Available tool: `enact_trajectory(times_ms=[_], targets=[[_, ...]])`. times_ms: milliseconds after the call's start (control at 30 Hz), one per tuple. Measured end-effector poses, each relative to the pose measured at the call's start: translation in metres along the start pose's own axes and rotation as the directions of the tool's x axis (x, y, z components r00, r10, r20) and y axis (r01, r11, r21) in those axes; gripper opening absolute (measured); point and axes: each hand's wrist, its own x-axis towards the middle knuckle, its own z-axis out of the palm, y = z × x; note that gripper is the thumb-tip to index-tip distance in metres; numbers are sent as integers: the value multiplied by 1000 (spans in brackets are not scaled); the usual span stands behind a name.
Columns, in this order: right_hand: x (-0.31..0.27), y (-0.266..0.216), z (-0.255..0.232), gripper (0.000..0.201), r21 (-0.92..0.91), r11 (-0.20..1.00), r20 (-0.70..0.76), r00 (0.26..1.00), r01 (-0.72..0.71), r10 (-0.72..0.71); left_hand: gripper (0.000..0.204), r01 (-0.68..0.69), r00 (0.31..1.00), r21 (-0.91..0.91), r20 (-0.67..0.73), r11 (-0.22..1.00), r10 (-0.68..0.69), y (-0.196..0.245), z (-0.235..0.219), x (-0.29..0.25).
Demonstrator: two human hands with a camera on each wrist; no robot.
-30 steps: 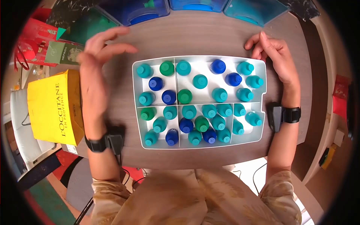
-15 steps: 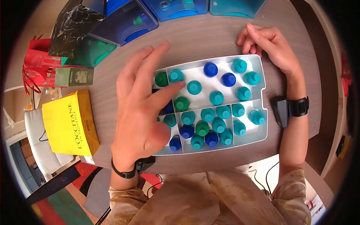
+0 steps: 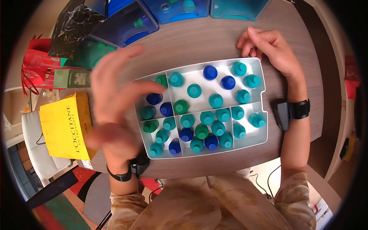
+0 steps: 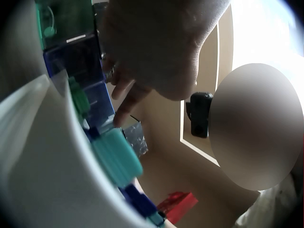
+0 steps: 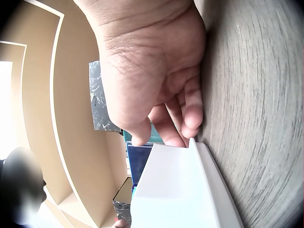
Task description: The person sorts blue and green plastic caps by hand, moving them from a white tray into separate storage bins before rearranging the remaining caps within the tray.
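Note:
A white divided tray (image 3: 251, 146) lies on the table, holding many small bottle-shaped pieces in teal (image 3: 194, 91), blue (image 3: 228, 82) and green (image 3: 181, 107). My left hand (image 3: 115, 96), blurred, is over the tray's left edge with its fingers spread, and no piece shows in it. It hides part of the upper left compartment. In the left wrist view, a fingertip overlaps the top of a teal piece (image 4: 116, 156). Beyond the tray's upper right corner, my right hand (image 3: 268, 48) rests with loosely bent fingers, right at the tray's rim in the right wrist view and holding nothing.
Translucent boxes, blue (image 3: 180, 9), teal (image 3: 239, 8) and green (image 3: 92, 51), stand along the table's far side. To the left are a yellow package (image 3: 65, 128), a small green box (image 3: 73, 78) and a red bag (image 3: 36, 57). A black marble-patterned panel (image 3: 76, 30) stands behind.
My left hand swept right over the tray's left half, then drew back left, uncovering several pieces. My right hand stays by the tray's corner. The whole view has shifted.

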Motion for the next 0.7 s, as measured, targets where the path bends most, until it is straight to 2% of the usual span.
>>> enact_trajectory(times_ms=[100,200,333,433,533,700], targets=[[0,-1,0,61,7,1000,10,1000,-1,1,111,122,953,-210,-250,970,-174,-32,-3,-4],[-1,-1,0,61,8,1000,9,1000,-6,6,109,232,958,-301,-94,925,-272,-46,-2,-7],[-1,-1,0,62,6,1000,11,1000,-8,8,113,144,989,-226,14,963,-145,-38,5,-8],[0,0,0,62,1,1000,15,1000,-5,5,108,-11,999,-78,47,997,15,-18,7,-3],[-1,-2,0,62,-11,1000,14,1000,-1,1,102,-118,989,-32,87,993,120,-5,14,-2],[-1,-1,0,61,-6,1000,13,1000,0,0,96,-165,979,-69,109,984,172,-3,14,-3]])
